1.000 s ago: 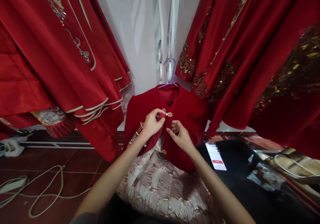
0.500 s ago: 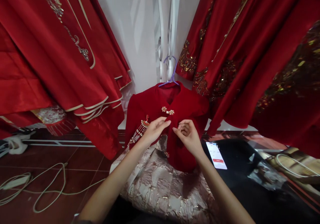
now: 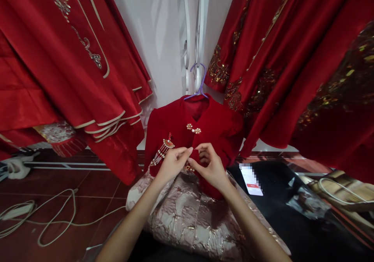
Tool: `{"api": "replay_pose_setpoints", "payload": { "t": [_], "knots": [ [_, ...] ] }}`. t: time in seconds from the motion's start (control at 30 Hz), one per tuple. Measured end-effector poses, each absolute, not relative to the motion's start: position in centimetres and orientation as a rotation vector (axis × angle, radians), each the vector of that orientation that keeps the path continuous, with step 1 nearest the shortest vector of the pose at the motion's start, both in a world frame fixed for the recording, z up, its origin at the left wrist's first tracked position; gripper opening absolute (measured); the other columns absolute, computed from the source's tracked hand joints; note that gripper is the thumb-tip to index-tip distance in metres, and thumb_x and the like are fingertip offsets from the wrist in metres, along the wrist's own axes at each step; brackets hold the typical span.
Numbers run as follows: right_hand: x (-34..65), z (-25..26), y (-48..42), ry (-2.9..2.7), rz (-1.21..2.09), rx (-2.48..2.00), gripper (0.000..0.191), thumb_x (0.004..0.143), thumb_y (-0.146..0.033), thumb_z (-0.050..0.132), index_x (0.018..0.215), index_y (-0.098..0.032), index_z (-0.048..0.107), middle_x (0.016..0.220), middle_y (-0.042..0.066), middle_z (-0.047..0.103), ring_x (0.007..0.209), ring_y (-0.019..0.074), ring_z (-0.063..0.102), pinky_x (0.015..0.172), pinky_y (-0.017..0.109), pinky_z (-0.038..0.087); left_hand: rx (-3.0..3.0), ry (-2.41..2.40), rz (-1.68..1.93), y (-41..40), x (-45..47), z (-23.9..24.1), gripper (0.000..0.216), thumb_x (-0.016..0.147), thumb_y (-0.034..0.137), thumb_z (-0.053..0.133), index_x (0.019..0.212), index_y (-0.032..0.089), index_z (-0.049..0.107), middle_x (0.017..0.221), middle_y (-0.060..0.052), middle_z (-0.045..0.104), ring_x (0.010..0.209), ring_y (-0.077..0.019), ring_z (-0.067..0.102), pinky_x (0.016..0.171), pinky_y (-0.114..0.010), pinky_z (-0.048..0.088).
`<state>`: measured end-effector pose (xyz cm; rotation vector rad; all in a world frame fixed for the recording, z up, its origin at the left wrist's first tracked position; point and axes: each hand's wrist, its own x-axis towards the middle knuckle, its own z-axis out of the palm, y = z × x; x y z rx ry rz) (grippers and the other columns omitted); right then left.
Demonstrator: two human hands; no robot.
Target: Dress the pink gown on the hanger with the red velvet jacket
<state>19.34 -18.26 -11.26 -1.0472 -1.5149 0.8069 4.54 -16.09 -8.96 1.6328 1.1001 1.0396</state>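
Note:
A short red jacket hangs on a purple hanger over a pale pink-gold brocade garment. Its upper clasp, with two flower-shaped ornaments, joins the front at the neck. Lower down, another jewelled clasp shows just below my fingertips. My left hand pinches the front edge of the jacket, thumb against forefinger. Close by on the right, my right hand has its fingers curled on the other front edge, and its fingertips partly hide the cloth. A beaded tassel brooch sits on the jacket beside my left hand.
Red garments hang at left, and sequinned red ones at right. A lit phone and a crumpled clear bag lie on a black surface. A pale cable coils across the tiled floor at left.
Both hands have moved down the jacket front and closer together. The jacket's front edges have drawn nearer each other, and the lower clasp now shows by my fingertips.

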Motion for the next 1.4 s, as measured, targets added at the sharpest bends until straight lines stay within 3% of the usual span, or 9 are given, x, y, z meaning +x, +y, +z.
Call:
{"api": "replay_pose_setpoints", "payload": {
  "t": [0.13, 0.27, 0.47, 0.57, 0.7, 0.77, 0.93, 1.2, 1.4],
  "knots": [
    [19.4, -11.4, -18.3, -1.569, 0.89, -1.064, 0.024, 0.081, -0.039, 0.063, 0.092, -0.023, 0.048, 0.063, -0.007, 0.045, 0.051, 0.0086, 0.045, 0.043, 0.02, 0.034, 1.616, 1.085, 0.993, -15.6, 3.6, -8.6, 0.026, 0.081, 0.039, 0.061, 0.074, 0.014, 0.063, 0.06, 0.001, 0.06, 0.054, -0.01, 0.056, 0.054, -0.021, 0.046],
    [19.2, -11.5, -18.4, -1.596, 1.008, -0.999, 0.032, 0.078, -0.039, 0.067, 0.1, -0.024, 0.049, 0.07, -0.005, 0.051, 0.058, 0.0103, 0.051, 0.05, 0.021, 0.043, 1.617, 1.053, 0.958, -14.9, 3.1, -8.3, 0.02, 0.078, 0.034, 0.064, 0.081, 0.015, 0.064, 0.065, 0.0, 0.064, 0.054, -0.0096, 0.057, 0.053, -0.021, 0.046],
    [19.1, -11.7, -18.5, -1.566, 1.061, -0.975, 0.015, 0.084, -0.033, 0.06, 0.092, -0.022, 0.055, 0.072, -0.002, 0.056, 0.065, 0.0111, 0.056, 0.058, 0.023, 0.048, 1.702, 1.152, 1.133, -13.8, 3.1, -9.4, 0.021, 0.083, 0.033, 0.058, 0.093, 0.016, 0.063, 0.065, -0.001, 0.064, 0.06, -0.0128, 0.06, 0.06, -0.025, 0.049],
    [19.2, -11.6, -18.5, -1.577, 1.073, -0.974, 0.017, 0.085, -0.034, 0.06, 0.095, -0.022, 0.054, 0.072, -0.002, 0.057, 0.064, 0.011, 0.056, 0.056, 0.022, 0.047, 1.886, 1.414, 1.38, -12.8, 3.1, -10.3, 0.021, 0.082, 0.028, 0.059, 0.1, 0.018, 0.061, 0.086, -0.005, 0.064, 0.081, -0.0168, 0.061, 0.078, -0.032, 0.05],
    [19.4, -11.4, -18.4, -1.623, 1.05, -0.982, 0.017, 0.085, -0.035, 0.059, 0.095, -0.022, 0.055, 0.072, -0.002, 0.056, 0.063, 0.0107, 0.054, 0.054, 0.021, 0.044, 2.196, 1.672, 1.359, -11.9, 3.0, -11.7, 0.046, 0.074, 0.021, 0.066, 0.119, 0.021, 0.053, 0.117, -0.01, 0.051, 0.105, -0.0243, 0.052, 0.093, -0.042, 0.044],
    [19.4, -11.4, -18.3, -1.628, 1.043, -0.988, 0.017, 0.086, -0.035, 0.059, 0.094, -0.022, 0.056, 0.071, -0.002, 0.056, 0.063, 0.0106, 0.054, 0.054, 0.021, 0.044, 2.301, 1.706, 1.268, -11.8, 3.0, -12.2, 0.049, 0.074, 0.021, 0.066, 0.121, 0.022, 0.052, 0.122, -0.011, 0.047, 0.108, -0.0261, 0.05, 0.092, -0.043, 0.043],
    [19.4, -11.5, -18.3, -1.645, 1.025, -0.995, 0.016, 0.086, -0.036, 0.058, 0.092, -0.021, 0.057, 0.073, -0.001, 0.058, 0.063, 0.0109, 0.054, 0.054, 0.021, 0.043, 2.344, 1.986, 1.203, -11.6, 3.6, -12.2, 0.03, 0.083, 0.029, 0.058, 0.112, 0.022, 0.056, 0.113, -0.011, 0.049, 0.103, -0.0287, 0.049, 0.086, -0.043, 0.043],
    [19.4, -11.6, -18.3, -1.683, 0.968, -0.997, 0.014, 0.088, -0.036, 0.056, 0.09, -0.022, 0.059, 0.076, -0.001, 0.057, 0.065, 0.0116, 0.053, 0.055, 0.022, 0.043, 2.367, 1.923, 1.072, -10.9, 4.7, -12.1, 0.014, 0.084, 0.02, 0.053, 0.096, 0.021, 0.058, 0.096, -0.006, 0.056, 0.089, -0.0227, 0.054, 0.079, -0.035, 0.044],
    [19.5, -11.5, -18.3, -1.714, 0.926, -1.012, 0.015, 0.088, -0.035, 0.056, 0.09, -0.021, 0.06, 0.079, 0.0, 0.059, 0.066, 0.0119, 0.055, 0.057, 0.023, 0.044, 2.248, 2.075, 1.368, -10.7, 4.7, -10.6, 0.039, 0.08, 0.025, 0.059, 0.118, 0.018, 0.049, 0.119, -0.013, 0.049, 0.108, -0.0296, 0.048, 0.089, -0.042, 0.04]
  ]
}}
